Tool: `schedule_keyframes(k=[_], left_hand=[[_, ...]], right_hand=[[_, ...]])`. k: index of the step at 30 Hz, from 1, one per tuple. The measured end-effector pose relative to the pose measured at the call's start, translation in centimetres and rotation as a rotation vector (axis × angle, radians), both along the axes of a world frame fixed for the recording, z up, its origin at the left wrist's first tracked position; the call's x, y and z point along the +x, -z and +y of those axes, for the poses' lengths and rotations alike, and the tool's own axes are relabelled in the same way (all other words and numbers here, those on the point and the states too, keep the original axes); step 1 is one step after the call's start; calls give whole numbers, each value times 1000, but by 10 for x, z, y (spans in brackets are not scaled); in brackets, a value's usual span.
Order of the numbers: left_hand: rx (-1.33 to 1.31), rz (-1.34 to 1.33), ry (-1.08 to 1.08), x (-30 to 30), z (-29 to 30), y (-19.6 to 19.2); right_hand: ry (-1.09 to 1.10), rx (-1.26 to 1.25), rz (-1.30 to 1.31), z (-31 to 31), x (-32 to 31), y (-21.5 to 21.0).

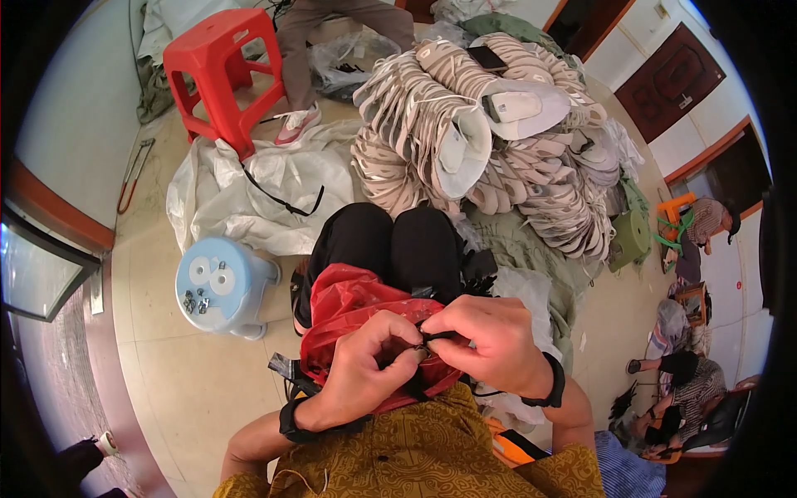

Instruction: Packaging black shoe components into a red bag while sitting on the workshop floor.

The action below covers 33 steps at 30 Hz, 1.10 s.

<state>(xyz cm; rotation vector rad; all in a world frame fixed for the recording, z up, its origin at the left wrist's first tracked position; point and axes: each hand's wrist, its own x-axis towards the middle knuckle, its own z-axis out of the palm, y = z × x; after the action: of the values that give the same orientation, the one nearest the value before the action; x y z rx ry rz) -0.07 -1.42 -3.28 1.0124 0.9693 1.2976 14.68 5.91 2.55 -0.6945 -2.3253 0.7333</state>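
Your left hand [371, 358] and right hand [490, 336], near, pinch a thin black strip [446, 335]. Likely fine adjusting; next calls for steadiness.

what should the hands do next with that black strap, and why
Perhaps gently tug the black strap with the right hand while the left hand holds still: the fingers meet closely there, hiding whether it is fastened.

The left hand [359, 365] could pass leftward, with the blue stool [238, 309] blocking farther forward.
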Motion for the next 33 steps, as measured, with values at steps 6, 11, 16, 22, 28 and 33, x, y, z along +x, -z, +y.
schedule_keyframes(k=[6,11,16,22,28,33], left_hand=[[20,-10,-6,0,-5,-2],[-2,-133,-30,2,-7,-7],[-14,-117,-21,-1,-7,-13],[-52,-60,23,-3,-6,-16],[-28,-82,18,1,-5,-11],[-14,-55,38,0,-2,-9]], right_hand=[[-12,-19,58,-2,-2,-2],[-26,-125,112,0,2,-1],[-3,-351,136,-1,2,-2],[-10,-289,111,-1,3,0],[-2,-115,75,1,-1,-4],[4,-70,86,0,-2,-2]])
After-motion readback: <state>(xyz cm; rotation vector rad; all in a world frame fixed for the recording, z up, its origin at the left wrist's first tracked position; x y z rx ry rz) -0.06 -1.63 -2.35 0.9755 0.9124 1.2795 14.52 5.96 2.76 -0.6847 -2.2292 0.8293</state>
